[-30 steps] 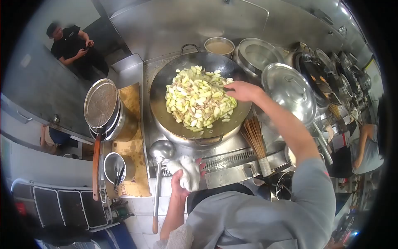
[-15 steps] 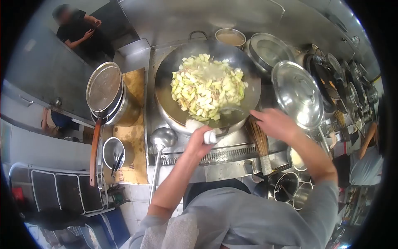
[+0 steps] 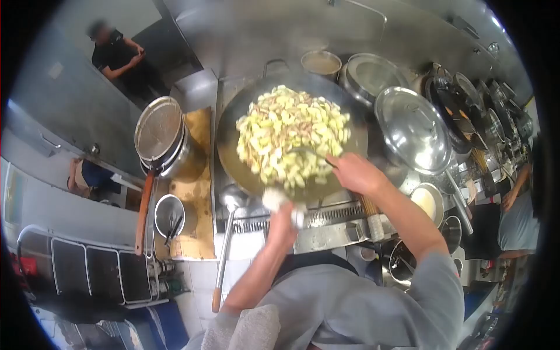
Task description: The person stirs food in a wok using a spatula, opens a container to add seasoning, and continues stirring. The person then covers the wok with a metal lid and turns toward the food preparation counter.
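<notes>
A large dark wok [image 3: 230, 143] stands on the stove, heaped with pale green chopped vegetable pieces [image 3: 291, 125] mixed with brownish bits. My left hand [image 3: 284, 221] is closed around a folded white cloth [image 3: 274, 199] at the wok's near edge. Whether a wok handle lies under the cloth is hidden. My right hand [image 3: 357, 173] grips a metal wok utensil [image 3: 309, 153] at the right side of the wok. Its curved end is in the food, so I cannot tell whether it is a ladle or a spatula.
A long-handled ladle [image 3: 232, 201] rests left of the wok. Farther left are a strainer [image 3: 158, 128] over a pot and a small metal pot [image 3: 170, 214]. A large lid [image 3: 413, 129] and a bamboo brush [image 3: 373, 219] are on the right. Another person [image 3: 119, 61] stands back left.
The food has shifted and spread within the wok, rising nearer its near side. My right hand has moved left with the utensil over the food. My left hand has dropped slightly towards me.
</notes>
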### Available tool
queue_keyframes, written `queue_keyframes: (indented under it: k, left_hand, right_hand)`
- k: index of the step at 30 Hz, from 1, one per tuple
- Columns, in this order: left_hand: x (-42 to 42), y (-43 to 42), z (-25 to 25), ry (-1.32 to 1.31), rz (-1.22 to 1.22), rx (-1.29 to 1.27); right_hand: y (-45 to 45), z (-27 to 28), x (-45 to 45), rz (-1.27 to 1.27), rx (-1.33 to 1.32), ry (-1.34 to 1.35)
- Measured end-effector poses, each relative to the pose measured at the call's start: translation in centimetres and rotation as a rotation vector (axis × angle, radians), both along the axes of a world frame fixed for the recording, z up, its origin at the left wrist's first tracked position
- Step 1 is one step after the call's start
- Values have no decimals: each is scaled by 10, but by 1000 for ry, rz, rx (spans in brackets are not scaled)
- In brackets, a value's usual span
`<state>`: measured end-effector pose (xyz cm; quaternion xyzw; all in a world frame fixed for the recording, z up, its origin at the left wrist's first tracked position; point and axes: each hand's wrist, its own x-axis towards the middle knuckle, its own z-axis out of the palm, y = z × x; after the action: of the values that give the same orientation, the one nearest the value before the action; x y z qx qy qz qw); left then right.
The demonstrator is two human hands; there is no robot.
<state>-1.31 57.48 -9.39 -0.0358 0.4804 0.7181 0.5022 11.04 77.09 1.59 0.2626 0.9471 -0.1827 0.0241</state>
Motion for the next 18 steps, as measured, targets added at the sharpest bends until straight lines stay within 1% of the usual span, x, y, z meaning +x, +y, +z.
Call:
queue_keyframes:
  k: [1, 3, 5, 6, 7, 9, 10, 11, 12, 13, 14, 16, 17, 18]
  left_hand:
    - [12, -4, 25, 9, 41, -11]
    - [-2, 2, 4, -63, -5, -11]
    - [-24, 32, -5, -110, -79, 39]
    - [-26, 28, -50, 220, -192, 41]
    - [-27, 24, -94, 555, -254, 19]
    - [18, -8, -33, -8, -54, 18]
    - [32, -26, -9, 33, -79, 31]
    - [41, -29, 8, 57, 15, 119]
    - [30, -26, -6, -4, 7, 71]
    - [15, -23, -18, -70, 0, 16]
    - [1, -10, 12, -90, -26, 57]
    - [-16, 3, 16, -94, -83, 69]
    - [-18, 8, 16, -108, -89, 92]
    - [-12, 0, 33, -87, -83, 40]
  right_hand:
    - [2, 4, 0, -16, -1, 9]
    - [-6, 3, 6, -48, -38, 1]
    - [-1, -20, -7, -39, 20, 13]
    - [4, -30, -16, -55, 44, 31]
    - [10, -36, -22, -71, 78, 51]
    - [16, -31, -25, -94, 114, 62]
    - [10, -24, -20, -93, 127, 78]
    - [3, -19, -16, -96, 133, 97]
    - [-4, -16, -11, -81, 170, 74]
    - [-10, -11, -5, -70, 144, 84]
    - [-17, -3, 3, -55, 119, 90]
    - [-28, 16, 19, -53, 94, 96]
    - [-30, 31, 26, -46, 79, 43]
    - [-32, 48, 33, -41, 74, -2]
